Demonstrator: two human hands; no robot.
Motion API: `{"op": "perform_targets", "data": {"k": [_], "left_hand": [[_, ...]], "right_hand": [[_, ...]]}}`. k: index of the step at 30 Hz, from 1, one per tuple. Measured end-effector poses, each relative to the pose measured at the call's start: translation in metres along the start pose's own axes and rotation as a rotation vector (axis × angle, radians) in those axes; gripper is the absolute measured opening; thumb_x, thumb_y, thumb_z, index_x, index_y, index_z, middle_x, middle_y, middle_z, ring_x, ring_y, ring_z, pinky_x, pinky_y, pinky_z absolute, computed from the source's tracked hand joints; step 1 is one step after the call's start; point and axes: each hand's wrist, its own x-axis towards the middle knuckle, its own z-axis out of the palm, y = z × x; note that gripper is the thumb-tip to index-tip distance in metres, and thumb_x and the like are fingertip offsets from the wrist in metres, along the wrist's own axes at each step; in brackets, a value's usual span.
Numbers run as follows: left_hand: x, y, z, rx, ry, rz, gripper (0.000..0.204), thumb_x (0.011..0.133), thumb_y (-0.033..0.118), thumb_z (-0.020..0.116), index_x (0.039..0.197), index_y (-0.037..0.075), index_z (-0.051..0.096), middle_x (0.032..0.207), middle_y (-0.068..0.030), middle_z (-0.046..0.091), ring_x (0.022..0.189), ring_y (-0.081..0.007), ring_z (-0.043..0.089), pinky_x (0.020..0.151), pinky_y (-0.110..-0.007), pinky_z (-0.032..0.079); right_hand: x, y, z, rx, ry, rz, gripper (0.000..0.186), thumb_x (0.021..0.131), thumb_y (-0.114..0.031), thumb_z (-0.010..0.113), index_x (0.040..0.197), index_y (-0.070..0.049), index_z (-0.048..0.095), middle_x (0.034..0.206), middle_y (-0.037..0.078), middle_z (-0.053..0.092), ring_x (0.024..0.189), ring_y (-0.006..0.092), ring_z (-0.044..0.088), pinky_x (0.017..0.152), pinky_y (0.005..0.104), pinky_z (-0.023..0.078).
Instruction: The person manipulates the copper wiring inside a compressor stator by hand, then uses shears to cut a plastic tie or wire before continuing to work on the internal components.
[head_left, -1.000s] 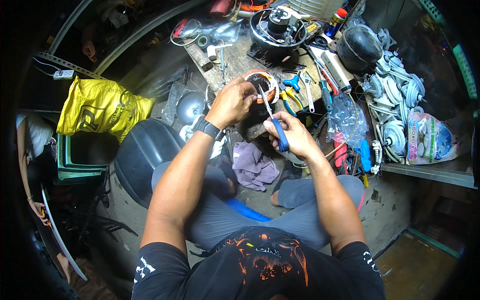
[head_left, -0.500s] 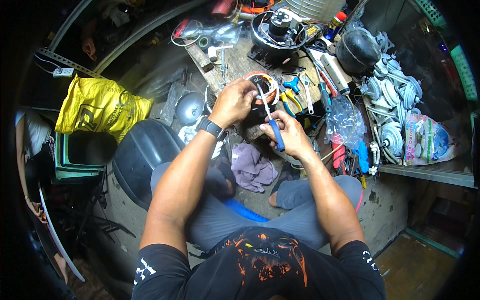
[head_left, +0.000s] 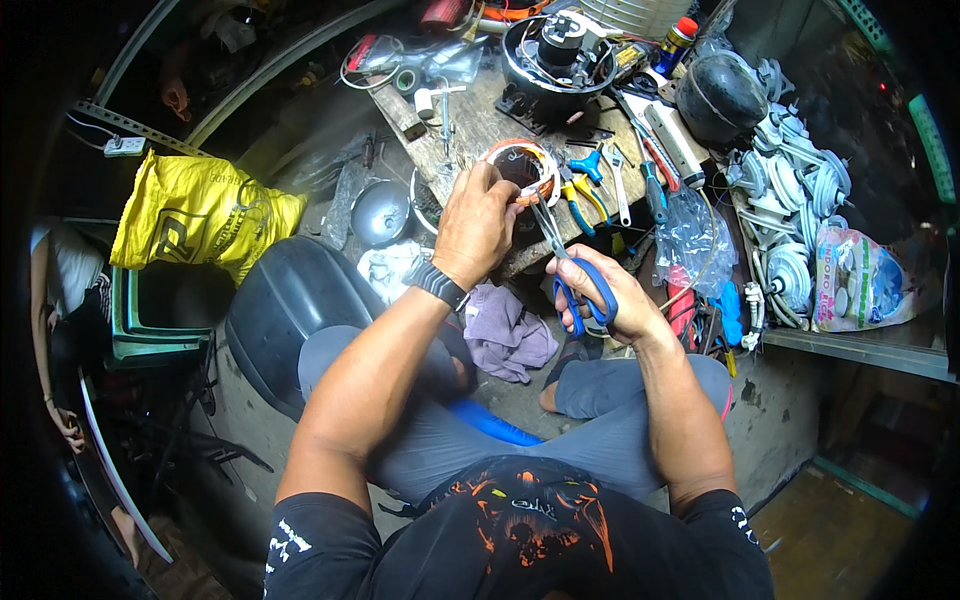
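Observation:
A ring-shaped motor stator (head_left: 545,166) with copper windings and white lining rests near the front edge of the wooden bench. My left hand (head_left: 474,226), with a dark watch at the wrist, closes its fingers on the stator's near left rim. Whether a thread or wire is pinched there is too small to tell. In my right hand (head_left: 625,303) are blue-handled scissors (head_left: 602,287), thumb and fingers at the handle loops. Their blades point away from me, tips at the stator's near rim, close to my left fingertips.
Right of the stator lie blue-and-yellow pliers (head_left: 578,205) and a wrench (head_left: 617,187). Behind stands an open motor housing (head_left: 515,60). White plastic pulleys (head_left: 785,190) crowd the right shelf. A purple cloth (head_left: 505,335) lies below the bench; a yellow sack (head_left: 205,212) sits left.
The scissors have turned so both handle loops show, and their tips have come to the stator's near rim. My left hand has shifted right and nearer, onto that rim.

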Motion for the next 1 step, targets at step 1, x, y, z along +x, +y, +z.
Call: {"op": "perform_targets", "data": {"k": [1], "left_hand": [[0.003,-0.0021,-0.0023,-0.034,-0.04,-0.009,0.022,0.089,0.019,0.076,0.106,0.005,0.074,0.112,-0.017,0.059,0.109,-0.0355,0.058,0.094,-0.044,0.048]], "right_hand": [[0.0017,0.0011,-0.0029,-0.006,0.006,0.019,0.037,0.104,-0.041,0.063,0.121,-0.008,0.059,0.082,0.009,0.066,0.063,0.0158,0.067,0.055,0.025,0.053]]}}
